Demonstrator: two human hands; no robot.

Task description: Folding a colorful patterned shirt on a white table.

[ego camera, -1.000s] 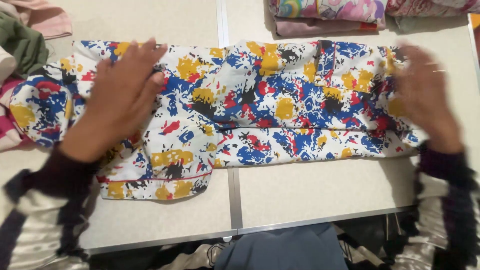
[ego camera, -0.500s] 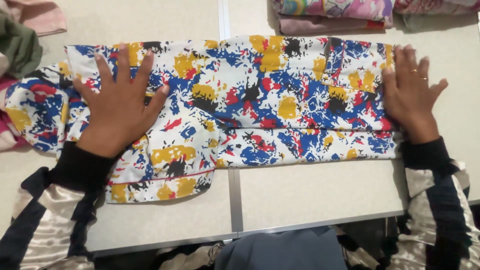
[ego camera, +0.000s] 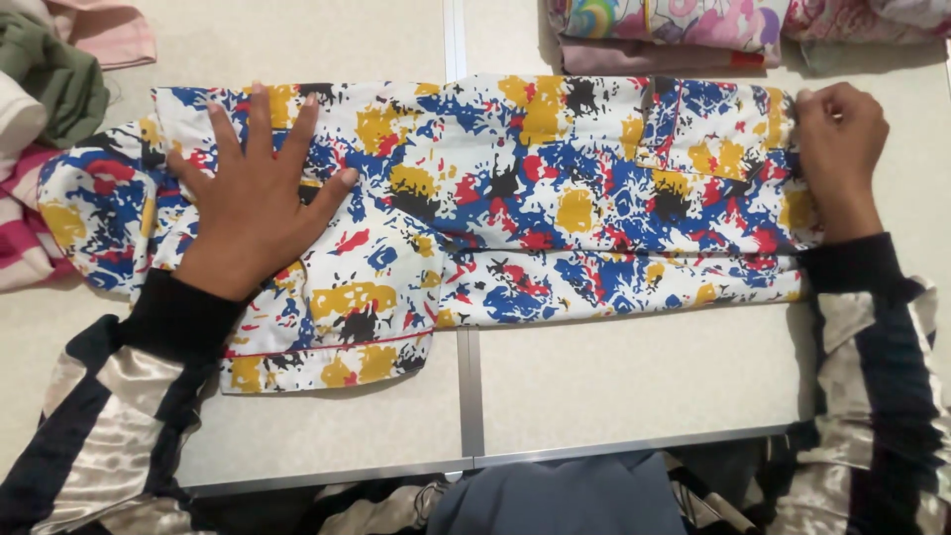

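Note:
A white garment (ego camera: 515,208) splashed with blue, red, yellow and black lies folded lengthwise across the table (ego camera: 634,376). My left hand (ego camera: 253,193) lies flat on its left part, fingers spread, pressing the cloth down. My right hand (ego camera: 840,149) is curled at the garment's right end, its fingers closed on the top right edge of the cloth. A sleeve cuff with red piping (ego camera: 327,362) sticks out toward me at the lower left.
Folded colourful clothes (ego camera: 674,30) are stacked at the back right. A heap of green, pink and striped clothes (ego camera: 45,89) sits at the left edge. A seam (ego camera: 466,396) runs down the table's middle. Dark cloth (ego camera: 555,495) hangs below the near edge.
My right hand has gone from lying flat on the garment's right end to curling its fingers around that edge. My left hand stays flat, almost unmoved.

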